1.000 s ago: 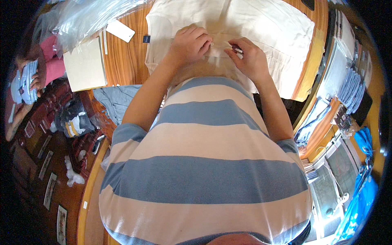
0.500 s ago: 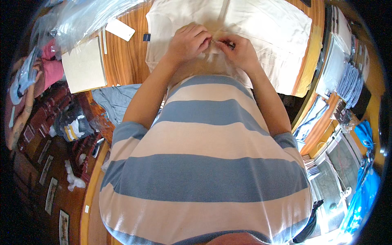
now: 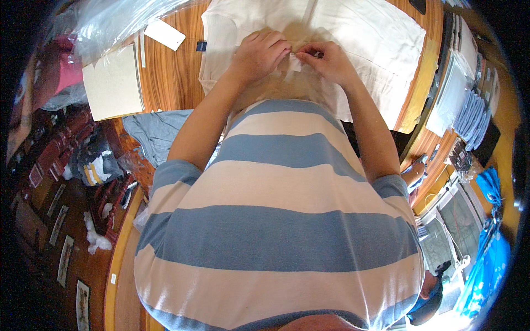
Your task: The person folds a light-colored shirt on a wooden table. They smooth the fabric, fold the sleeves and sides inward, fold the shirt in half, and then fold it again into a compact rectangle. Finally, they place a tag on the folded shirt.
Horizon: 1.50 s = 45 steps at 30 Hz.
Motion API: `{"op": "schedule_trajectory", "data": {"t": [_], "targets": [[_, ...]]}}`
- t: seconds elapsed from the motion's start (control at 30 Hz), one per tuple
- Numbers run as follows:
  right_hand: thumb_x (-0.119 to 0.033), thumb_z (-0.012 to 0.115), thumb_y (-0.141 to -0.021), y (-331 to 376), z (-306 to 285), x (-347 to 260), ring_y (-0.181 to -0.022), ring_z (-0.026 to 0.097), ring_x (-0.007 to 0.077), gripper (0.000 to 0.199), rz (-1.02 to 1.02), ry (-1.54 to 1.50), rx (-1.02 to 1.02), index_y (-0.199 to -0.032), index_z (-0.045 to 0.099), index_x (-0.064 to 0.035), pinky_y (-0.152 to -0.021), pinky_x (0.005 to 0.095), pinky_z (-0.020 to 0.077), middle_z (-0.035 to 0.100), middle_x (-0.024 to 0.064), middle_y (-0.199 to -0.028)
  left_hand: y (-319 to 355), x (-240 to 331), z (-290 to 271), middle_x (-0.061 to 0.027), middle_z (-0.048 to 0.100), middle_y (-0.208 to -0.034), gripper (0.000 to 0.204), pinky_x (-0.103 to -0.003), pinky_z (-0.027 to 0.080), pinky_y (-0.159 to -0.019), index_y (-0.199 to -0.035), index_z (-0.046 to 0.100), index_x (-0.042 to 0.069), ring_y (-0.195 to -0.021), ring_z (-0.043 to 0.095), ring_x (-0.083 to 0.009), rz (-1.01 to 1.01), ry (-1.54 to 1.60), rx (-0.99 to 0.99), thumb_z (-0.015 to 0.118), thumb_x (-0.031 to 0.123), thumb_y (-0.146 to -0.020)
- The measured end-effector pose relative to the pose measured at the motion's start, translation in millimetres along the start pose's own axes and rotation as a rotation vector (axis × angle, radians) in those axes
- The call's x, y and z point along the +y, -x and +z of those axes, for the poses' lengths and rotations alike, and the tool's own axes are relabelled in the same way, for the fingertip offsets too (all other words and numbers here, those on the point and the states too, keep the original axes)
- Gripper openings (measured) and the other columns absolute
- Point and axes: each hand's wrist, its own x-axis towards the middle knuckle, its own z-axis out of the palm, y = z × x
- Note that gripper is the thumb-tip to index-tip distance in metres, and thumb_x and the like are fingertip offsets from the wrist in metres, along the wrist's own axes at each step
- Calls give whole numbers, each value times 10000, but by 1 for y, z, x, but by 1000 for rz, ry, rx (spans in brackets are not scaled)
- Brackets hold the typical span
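I note both hands now meet at the near edge of the cream garment [image 3: 364, 38] spread on the wooden table [image 3: 171, 83]. A second ago they sat apart. Left hand [image 3: 262, 52] presses flat, fingers curled; right hand [image 3: 326, 58] pinches a fold, so I judge the work is at that edge.

Wooden table [image 3: 175, 77] under cream garment [image 3: 364, 38], beige card [image 3: 112, 83], white tag [image 3: 164, 34] (perhaps paper), clear plastic [image 3: 118, 19].
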Motion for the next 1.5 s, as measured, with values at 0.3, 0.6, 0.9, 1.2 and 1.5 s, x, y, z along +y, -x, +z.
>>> {"op": "schedule_trajectory", "data": {"t": [0.3,0.6,0.9,1.2,1.5], "targets": [[-273,750,-980,-2,-7,1,-727,625,87,264,-6,-52,-82,-1052,799,-23,-686,283,515,750,28,-834,0,-2,1,-38,693,-1093,180,-421,544,-901,-1049,716,130,-1028,681,-276,-18,23,-33,738,225,-898],[-273,758,-977,-7,-4,8,-780,654,102,278,9,-100,-92,-1067,796,-13,-754,292,535,760,36,-874,-1,-4,3,-39,703,-1090,167,-419,555,-870,-1029,725,127,-1010,689,-274,6,18,-12,735,233,-901],[-267,761,-976,-6,-6,6,-797,638,92,268,-8,-150,-97,-1072,793,-20,-759,284,527,747,38,-875,-5,-2,-3,-59,706,-1100,148,-431,562,-864,-1035,723,123,-1002,692,-303,-18,59,8,727,216,-920],[-296,801,-953,52,-85,72,-872,713,193,360,29,-33,481,-1183,755,-23,-806,326,575,762,134,-1018,142,-26,-163,-257,716,-1130,303,-513,539,-932,-1173,708,15,-1065,671,-464,-727,-42,-165,571,258,-1055],[-289,836,-902,51,-233,161,-937,742,296,347,-26,565,973,-1070,778,9,-845,396,594,744,174,-1064,122,22,-255,-285,728,-908,394,-505,555,-736,-983,766,-26,-871,742,-423,-1302,-16,-1064,787,357,-895]]}}
